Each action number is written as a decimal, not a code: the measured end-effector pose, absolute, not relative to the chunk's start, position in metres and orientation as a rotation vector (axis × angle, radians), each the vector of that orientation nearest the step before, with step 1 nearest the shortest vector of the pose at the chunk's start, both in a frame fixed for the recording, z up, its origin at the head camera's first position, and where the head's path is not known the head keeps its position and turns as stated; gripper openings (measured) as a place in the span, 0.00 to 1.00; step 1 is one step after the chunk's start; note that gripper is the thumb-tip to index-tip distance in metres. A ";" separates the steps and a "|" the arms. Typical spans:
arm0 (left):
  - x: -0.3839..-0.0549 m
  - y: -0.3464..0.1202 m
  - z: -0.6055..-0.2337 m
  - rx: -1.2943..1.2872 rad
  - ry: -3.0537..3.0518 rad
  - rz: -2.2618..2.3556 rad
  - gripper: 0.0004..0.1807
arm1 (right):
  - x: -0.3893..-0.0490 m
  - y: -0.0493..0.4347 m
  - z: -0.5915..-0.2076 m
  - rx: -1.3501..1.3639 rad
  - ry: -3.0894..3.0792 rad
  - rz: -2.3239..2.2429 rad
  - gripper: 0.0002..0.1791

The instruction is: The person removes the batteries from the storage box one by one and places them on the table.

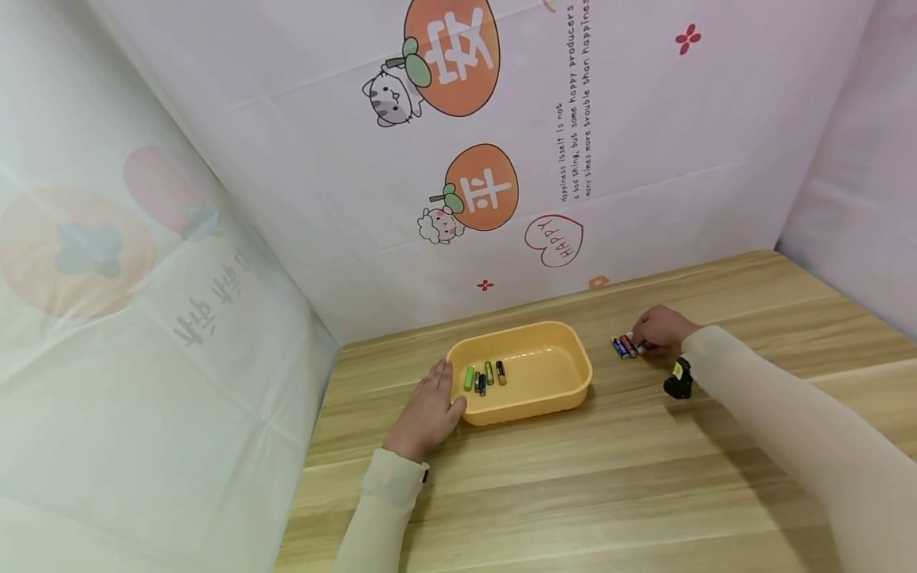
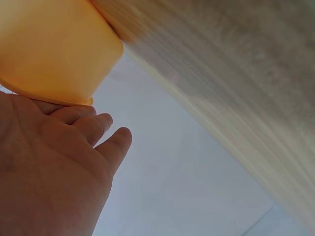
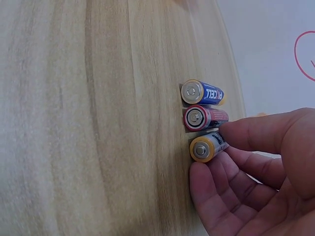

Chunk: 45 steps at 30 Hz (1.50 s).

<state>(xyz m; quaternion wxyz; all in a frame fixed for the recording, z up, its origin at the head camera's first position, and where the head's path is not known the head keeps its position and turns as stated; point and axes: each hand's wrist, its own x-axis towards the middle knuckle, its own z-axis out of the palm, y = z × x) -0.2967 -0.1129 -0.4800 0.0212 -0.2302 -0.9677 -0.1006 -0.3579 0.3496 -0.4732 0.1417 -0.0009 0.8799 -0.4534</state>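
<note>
Three sides of the wood-grain table [image 1: 544, 485] are bordered by white sheeting [image 1: 344, 207]. Right of the yellow tray [image 1: 519, 410], a silver, yellow-ended battery [image 3: 206, 146] is pinched by the right hand [image 1: 662, 328]; the tray is touched by the left hand [image 1: 426, 410], fingers straight.

sleeves [image 1: 795, 434]: long, cream | right cuff [image 1: 705, 350]: black device [image 1: 673, 388], yellow patch [image 1: 678, 370] | left cuff [image 1: 392, 476]: black bit [image 1: 426, 477] | left hand [image 1: 424, 410], right hand [image 1: 662, 328]: bare

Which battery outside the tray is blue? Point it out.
The end battery farthest from the right hand; the middle one is red, the third silver and yellow.
</note>
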 end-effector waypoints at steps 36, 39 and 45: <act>-0.295 -0.113 -0.478 -0.703 -3.018 -0.291 0.38 | -0.354 0.357 -0.469 -0.064 2.576 -1.275 0.20; -0.294 -0.113 -0.477 -0.701 -3.018 -0.296 0.38 | -0.353 0.355 -0.465 -0.086 2.587 -1.273 0.21; -0.295 -0.111 -0.477 -0.696 -3.022 -0.295 0.37 | -0.352 0.346 -0.455 -0.098 2.533 -1.353 0.25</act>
